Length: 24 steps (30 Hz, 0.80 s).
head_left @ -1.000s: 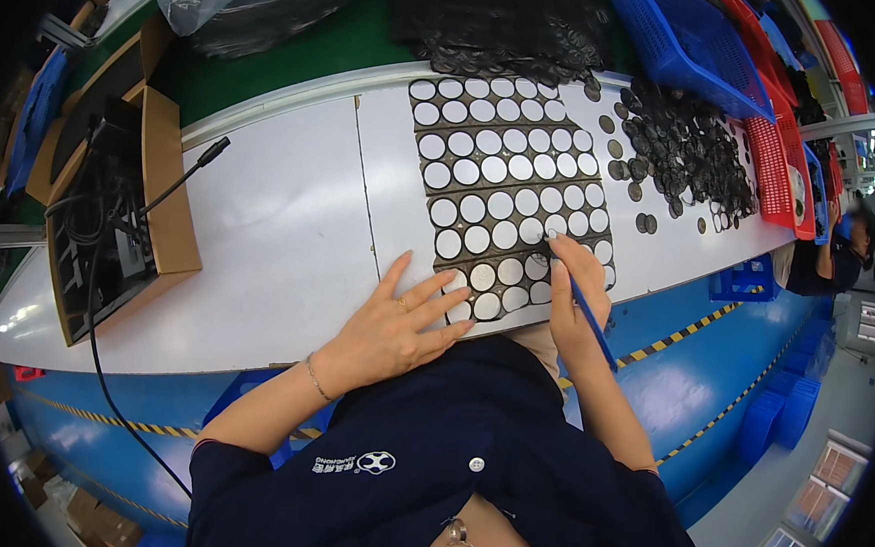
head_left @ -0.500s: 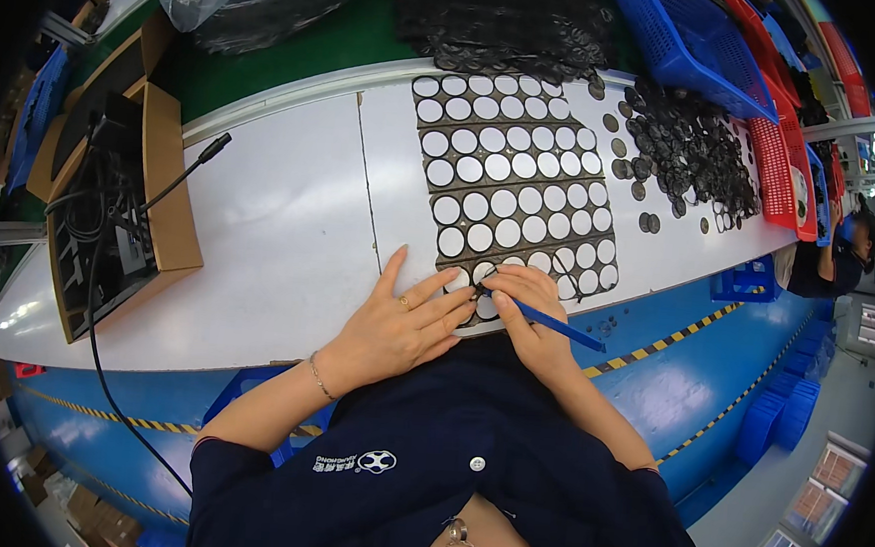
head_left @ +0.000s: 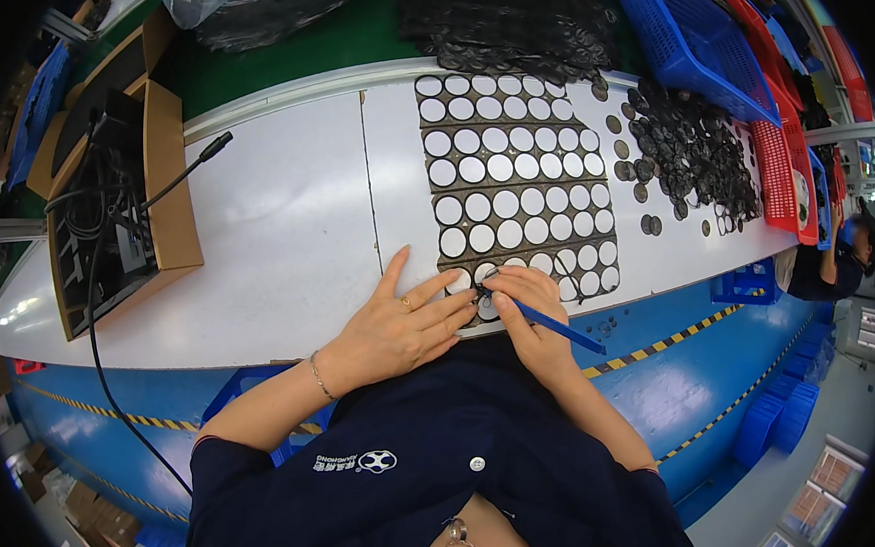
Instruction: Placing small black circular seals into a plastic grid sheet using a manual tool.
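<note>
A dark sheet (head_left: 507, 206) with rows of white round discs lies on the white table. My left hand (head_left: 395, 316) rests flat with its fingers stretched out and the thumb spread away. Its fingertips touch the sheet's near left corner. Pinched in my right hand (head_left: 533, 314) are slim blue tweezers (head_left: 564, 328), with their rear end pointing right and toward me. The tip meets a small dark piece (head_left: 482, 291) beside my left fingertips, over the discs nearest me. My fingers partly hide that spot, so the piece's kind is unclear.
Loose black round pieces (head_left: 691, 149) are heaped right of the sheet. Red (head_left: 780, 164) and blue (head_left: 692, 48) baskets stand beyond them. Black pieces in plastic (head_left: 503, 22) lie at the back. A cardboard box (head_left: 168, 177) with cables stands left. Another person (head_left: 839, 253) sits far right.
Both hands stay in nearly the same place. The rear end of the blue tweezers has tipped very slightly toward me.
</note>
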{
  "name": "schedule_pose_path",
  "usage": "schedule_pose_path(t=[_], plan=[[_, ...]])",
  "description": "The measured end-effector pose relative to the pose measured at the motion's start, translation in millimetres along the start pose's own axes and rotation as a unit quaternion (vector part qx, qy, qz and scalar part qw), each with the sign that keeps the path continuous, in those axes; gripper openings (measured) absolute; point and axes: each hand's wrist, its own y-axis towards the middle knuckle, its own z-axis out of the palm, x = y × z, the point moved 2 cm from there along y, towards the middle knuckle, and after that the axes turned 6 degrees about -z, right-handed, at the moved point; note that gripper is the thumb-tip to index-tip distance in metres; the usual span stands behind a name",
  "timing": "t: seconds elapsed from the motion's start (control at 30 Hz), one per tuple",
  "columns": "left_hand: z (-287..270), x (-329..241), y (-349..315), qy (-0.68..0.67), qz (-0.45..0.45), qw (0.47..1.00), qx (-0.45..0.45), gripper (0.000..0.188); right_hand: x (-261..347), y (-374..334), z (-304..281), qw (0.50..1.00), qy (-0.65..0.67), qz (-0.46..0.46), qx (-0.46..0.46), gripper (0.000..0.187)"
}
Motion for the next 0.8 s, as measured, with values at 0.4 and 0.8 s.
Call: schedule_pose_path(t=[0.4,0.8], plan=[[1,0,1,0.000,0.004,1.000,-0.006,0.032,9,0,8,0.982,-0.138,-0.130,-0.014,0.027],[-5,4,5,-0.042,-0.008,0.998,-0.045,0.037,-15,33,-11,0.996,-0.010,-0.014,-0.092,0.021]])
